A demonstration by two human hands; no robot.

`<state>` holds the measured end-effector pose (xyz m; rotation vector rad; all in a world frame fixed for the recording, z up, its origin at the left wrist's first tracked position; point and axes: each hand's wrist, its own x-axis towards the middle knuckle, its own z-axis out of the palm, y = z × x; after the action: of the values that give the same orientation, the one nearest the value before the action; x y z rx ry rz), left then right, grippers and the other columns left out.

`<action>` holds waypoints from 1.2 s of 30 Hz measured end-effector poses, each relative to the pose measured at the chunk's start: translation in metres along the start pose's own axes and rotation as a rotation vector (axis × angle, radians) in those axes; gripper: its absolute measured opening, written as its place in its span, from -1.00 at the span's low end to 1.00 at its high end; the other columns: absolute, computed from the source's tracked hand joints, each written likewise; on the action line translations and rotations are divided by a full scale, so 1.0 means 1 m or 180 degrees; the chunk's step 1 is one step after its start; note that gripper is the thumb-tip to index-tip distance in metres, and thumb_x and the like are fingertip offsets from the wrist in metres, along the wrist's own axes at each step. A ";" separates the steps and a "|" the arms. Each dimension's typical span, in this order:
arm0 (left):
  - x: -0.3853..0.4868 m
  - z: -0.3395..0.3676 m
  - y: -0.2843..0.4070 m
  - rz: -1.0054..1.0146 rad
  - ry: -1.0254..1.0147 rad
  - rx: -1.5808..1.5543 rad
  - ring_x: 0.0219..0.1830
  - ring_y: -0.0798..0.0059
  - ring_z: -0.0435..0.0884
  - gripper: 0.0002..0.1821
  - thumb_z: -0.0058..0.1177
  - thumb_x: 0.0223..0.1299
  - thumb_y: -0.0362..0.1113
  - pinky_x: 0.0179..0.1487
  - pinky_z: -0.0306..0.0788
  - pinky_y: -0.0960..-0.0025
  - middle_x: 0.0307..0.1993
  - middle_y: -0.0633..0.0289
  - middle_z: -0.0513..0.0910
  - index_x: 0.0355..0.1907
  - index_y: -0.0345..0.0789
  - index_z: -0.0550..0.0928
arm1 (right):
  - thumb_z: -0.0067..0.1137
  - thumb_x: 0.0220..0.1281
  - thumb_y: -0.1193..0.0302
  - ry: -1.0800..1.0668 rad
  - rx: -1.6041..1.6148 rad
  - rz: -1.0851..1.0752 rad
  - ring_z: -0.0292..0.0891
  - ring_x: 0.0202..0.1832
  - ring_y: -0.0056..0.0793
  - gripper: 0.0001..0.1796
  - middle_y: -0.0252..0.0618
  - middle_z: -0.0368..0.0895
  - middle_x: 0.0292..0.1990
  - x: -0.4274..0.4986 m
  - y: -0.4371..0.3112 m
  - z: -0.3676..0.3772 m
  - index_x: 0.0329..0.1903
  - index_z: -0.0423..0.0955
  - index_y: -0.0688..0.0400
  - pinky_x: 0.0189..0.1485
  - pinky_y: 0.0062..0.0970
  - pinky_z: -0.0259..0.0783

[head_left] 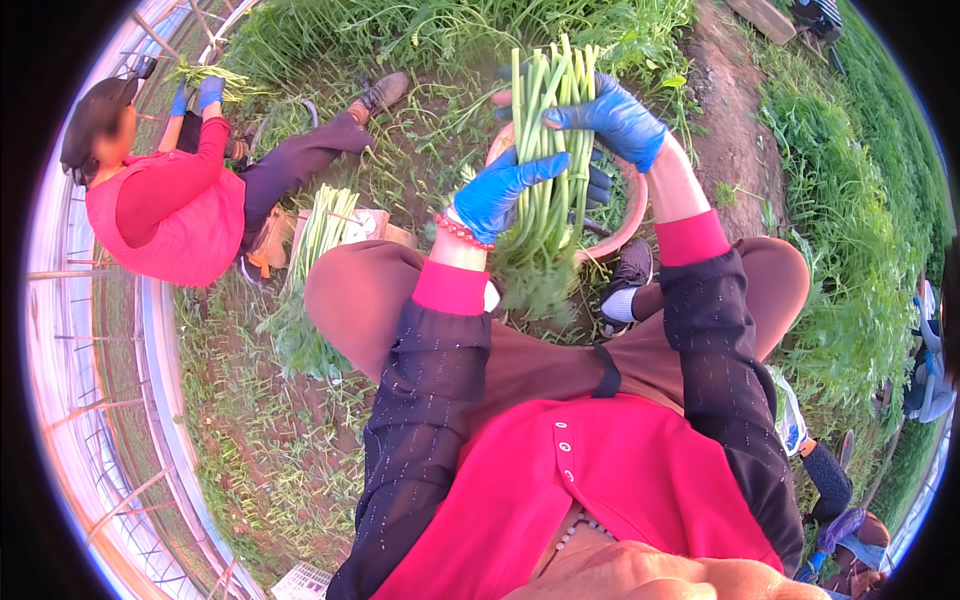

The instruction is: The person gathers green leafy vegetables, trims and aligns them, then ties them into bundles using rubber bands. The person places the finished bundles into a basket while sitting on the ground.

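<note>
Both my hands wear blue gloves and hold a bundle of green stalks (551, 142) upright before me. My left hand (491, 196) wraps the lower part from the left, its thumb across the front. Higher up, my right hand (626, 124) grips from the right, also with its thumb in front; its other fingers are mostly hidden behind the stalks. Cut ends point away from me, and the feathery leaves hang towards my lap, slightly blurred. Behind and below the bundle is a round pink basin (634, 214), partly covered by it.
Another bundle of stalks (322, 232) leans by my left knee, beside a wooden block (390, 234). A person (172, 187) sits at the left holding greens. Dense leafy plants (840, 247) flank a soil strip (731, 127) at right. More people (832, 480) are at the right rim.
</note>
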<state>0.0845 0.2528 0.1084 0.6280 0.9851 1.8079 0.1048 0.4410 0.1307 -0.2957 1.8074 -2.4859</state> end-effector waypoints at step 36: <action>0.010 0.004 -0.014 0.0057 -0.0008 -0.0007 -0.25 0.41 0.64 -0.60 0.19 0.23 -0.28 -0.10 0.53 0.33 -0.27 0.18 0.65 0.06 -0.43 0.52 | 0.00 0.34 -0.12 -0.0177 -0.1914 -0.1177 0.38 0.30 -0.36 -0.29 -0.19 0.50 0.23 0.020 -0.057 0.011 0.30 0.39 0.16 0.40 -0.34 0.19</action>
<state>0.0898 0.2667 0.0990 0.6394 0.9785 1.8234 0.0910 0.4451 0.1903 -0.7755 2.6395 -2.0109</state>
